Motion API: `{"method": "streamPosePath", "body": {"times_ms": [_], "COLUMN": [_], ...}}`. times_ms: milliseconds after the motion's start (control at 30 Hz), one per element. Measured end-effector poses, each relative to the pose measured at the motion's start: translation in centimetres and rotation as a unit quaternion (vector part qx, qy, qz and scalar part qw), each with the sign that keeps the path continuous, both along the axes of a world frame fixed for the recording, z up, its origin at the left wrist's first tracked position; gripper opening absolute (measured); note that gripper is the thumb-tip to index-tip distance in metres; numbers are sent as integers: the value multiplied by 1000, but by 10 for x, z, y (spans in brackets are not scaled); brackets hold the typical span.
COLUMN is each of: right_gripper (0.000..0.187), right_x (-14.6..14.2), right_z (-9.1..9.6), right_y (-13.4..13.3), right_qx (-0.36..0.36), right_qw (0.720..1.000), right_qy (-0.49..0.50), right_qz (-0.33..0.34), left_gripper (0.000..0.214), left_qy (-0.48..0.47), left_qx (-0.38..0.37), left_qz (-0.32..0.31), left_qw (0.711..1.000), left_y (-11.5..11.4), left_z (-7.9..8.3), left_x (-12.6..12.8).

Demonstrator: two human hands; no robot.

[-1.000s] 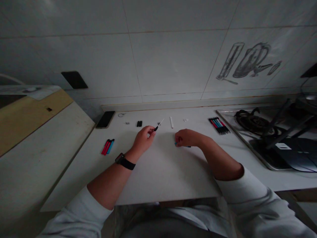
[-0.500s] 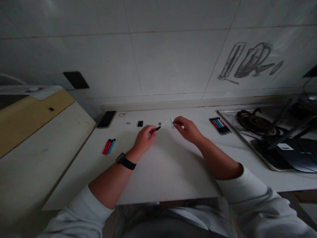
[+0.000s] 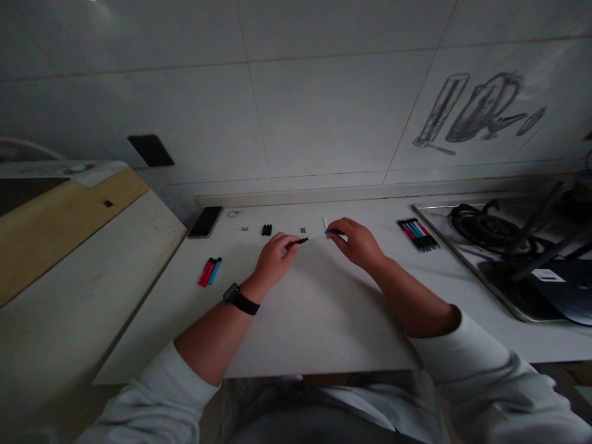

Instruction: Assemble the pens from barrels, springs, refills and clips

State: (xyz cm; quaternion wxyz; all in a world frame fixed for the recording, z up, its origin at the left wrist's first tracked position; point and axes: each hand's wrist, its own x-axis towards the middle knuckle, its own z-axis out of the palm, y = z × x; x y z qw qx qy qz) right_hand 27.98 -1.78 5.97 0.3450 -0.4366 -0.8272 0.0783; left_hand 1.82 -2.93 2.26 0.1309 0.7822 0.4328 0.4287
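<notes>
My left hand (image 3: 276, 256) pinches a black pen grip section (image 3: 301, 241), from which a thin pale refill (image 3: 316, 235) points right. Opposite it, my right hand (image 3: 354, 242) has its fingers closed on a blue pen barrel (image 3: 328, 232), mostly covered by the fingers. The refill's far end is close to the blue barrel; whether it is inside I cannot tell. A white stick-like piece (image 3: 324, 222) lies just behind the right fingertips. Black pen parts (image 3: 267, 230) and tiny grey pieces (image 3: 303, 230) lie behind my left hand.
To the left lie red and blue barrels (image 3: 209, 272), a phone (image 3: 205, 222), small metallic bits (image 3: 245, 229) and a ring-shaped item (image 3: 234, 213). On the right, several pens (image 3: 419, 234) sit in a row beside a gas stove (image 3: 481, 277). A tiled wall (image 3: 324, 117) bounds the back.
The refill and the blue barrel have come nearer each other, and the refill has swung flatter. The blue barrel shows more at my right fingertips. The whole view has shifted slightly.
</notes>
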Motion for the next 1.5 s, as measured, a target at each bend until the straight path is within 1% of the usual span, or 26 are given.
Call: {"method": "streamPosePath", "body": {"times_ms": [333, 433, 700, 867, 1100, 1267, 1433, 1500], "right_gripper": [22, 23, 21, 20, 18, 15, 14, 16], "right_x": [0, -1, -15, -21, -20, -21, -23, -23], "right_z": [1, 0, -8, -10, -12, -14, -15, -16], "right_y": [-2, -2, -8, -12, -11, -11, -12, -12], "right_qx": [11, 14, 17, 12, 33, 44, 64, 61], "right_qw": [1000, 999, 994, 993, 991, 991, 991, 991], "right_qy": [-20, -46, -88, -107, -109, -107, -99, -99], "right_qz": [0, 13, 57, 56, 66, 72, 70, 68], "left_gripper": [15, 14, 16, 17, 18, 28, 33, 31], "left_qy": [2, 2, 25, 36, 51, 79, 60, 55], "left_qx": [-3, -7, -39, -50, -65, -73, -95, -95], "left_qz": [-7, -8, -37, -50, -59, -49, -44, -48], "left_qw": [1000, 1000, 998, 997, 995, 993, 993, 993], "left_y": [0, -1, -6, -6, -4, -3, -3, -3], "left_z": [-1, 0, 3, 2, 3, 0, -3, -3], "left_x": [0, 1, 5, 5, 5, 4, 4, 4]}}
